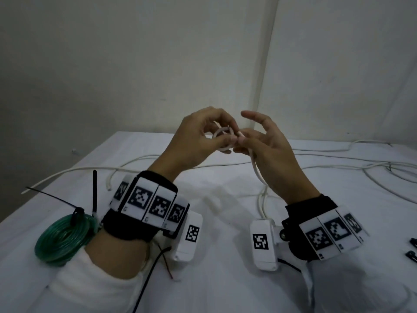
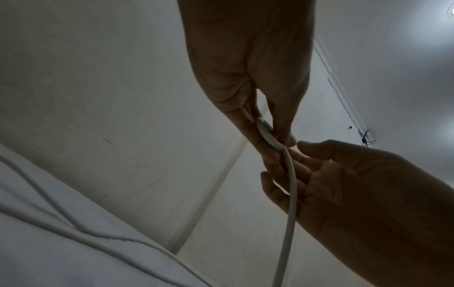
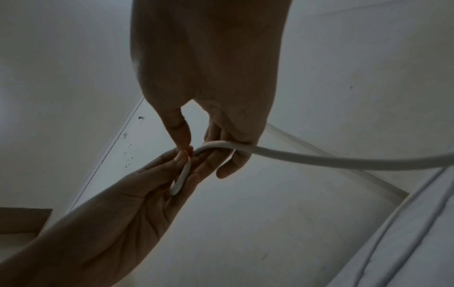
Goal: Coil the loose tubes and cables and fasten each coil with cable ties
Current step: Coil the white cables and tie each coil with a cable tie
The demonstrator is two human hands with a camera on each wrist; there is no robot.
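Left hand (image 1: 198,134): I pinch the small white cable (image 1: 257,170) loop.
Right hand (image 1: 268,150): fingers loosely curled, feeding cable.
Risk: loop springs open if my pinch slackens.

Loose white cables (image 1: 338,163) sprawled right of and beyond the grip, green coil (image 1: 63,238) low to its left, bare table cloth (image 1: 221,222) open directly below

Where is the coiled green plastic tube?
In the head view, the coiled green plastic tube lies on the white table, beside the left hand's wrist.
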